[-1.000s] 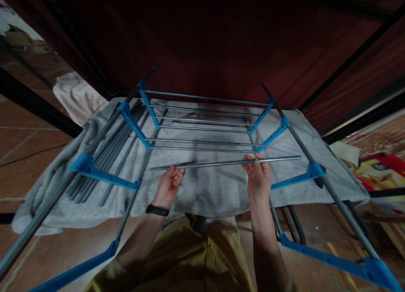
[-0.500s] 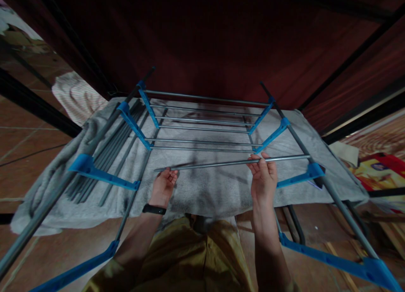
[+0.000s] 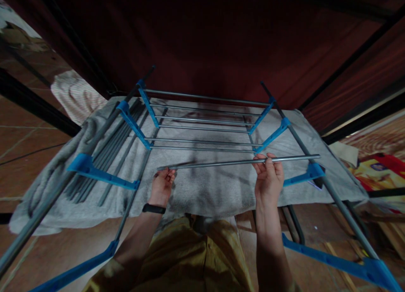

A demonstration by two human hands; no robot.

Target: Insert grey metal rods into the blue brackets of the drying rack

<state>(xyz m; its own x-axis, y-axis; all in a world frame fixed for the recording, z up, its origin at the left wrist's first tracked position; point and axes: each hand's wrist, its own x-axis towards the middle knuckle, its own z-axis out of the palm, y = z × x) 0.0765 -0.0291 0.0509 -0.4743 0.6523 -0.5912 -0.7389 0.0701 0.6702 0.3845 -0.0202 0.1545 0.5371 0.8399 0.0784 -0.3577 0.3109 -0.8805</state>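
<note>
A thin grey metal tube spans crosswise between my hands, tilted slightly up to the right. My left hand, with a dark band on the wrist, is closed around its left end. Farther along, my right hand pinches the tube, whose right end passes over the frame's right side pole. The frame is a rack of grey poles and blue plastic brackets. Nearest the held tube are the left bracket and the right bracket, with no tube between them. Crossbars join the far brackets.
Several loose grey tubes lie on the left of a grey blanket under the rack. Behind hangs a dark red cloth. Lower blue brackets jut out near my legs. A red and yellow package is at the right.
The tube has shifted to the right, its right end now farther past the side pole. My right hand moved right with it; my left hand stayed almost in place.
</note>
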